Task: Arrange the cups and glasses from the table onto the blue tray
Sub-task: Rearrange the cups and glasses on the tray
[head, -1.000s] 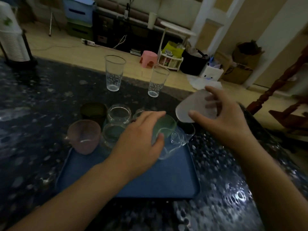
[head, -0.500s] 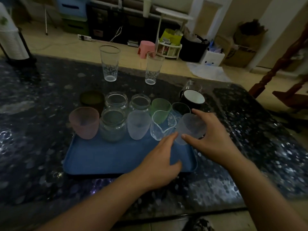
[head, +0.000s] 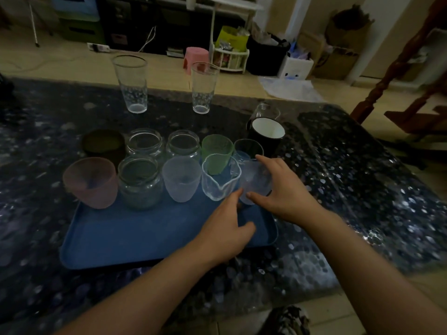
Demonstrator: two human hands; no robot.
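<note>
- Here, head view: frosted cup (head: 256, 181) upright, mouth up, at the blue tray's (head: 135, 235) right rear corner, right hand (head: 281, 189) curled round it.
- Left hand (head: 226, 229) relaxed, fingertips touching the cup's base.
- Tray holds pink cup (head: 90, 182), glass jar (head: 140, 181), spouted glass (head: 220, 180).

Both hands (head: 254, 209) extended, fingers curled.

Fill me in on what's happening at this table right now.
A person is loading cups and glasses onto a blue tray. The right hand grips a frosted cup at the tray's far right corner, beside a clear spouted glass. The left hand hovers over the tray with its fingertips near that cup. Two rows already stand on the tray. Two tall glasses, a black mug and a glass behind it remain on the table.
</note>
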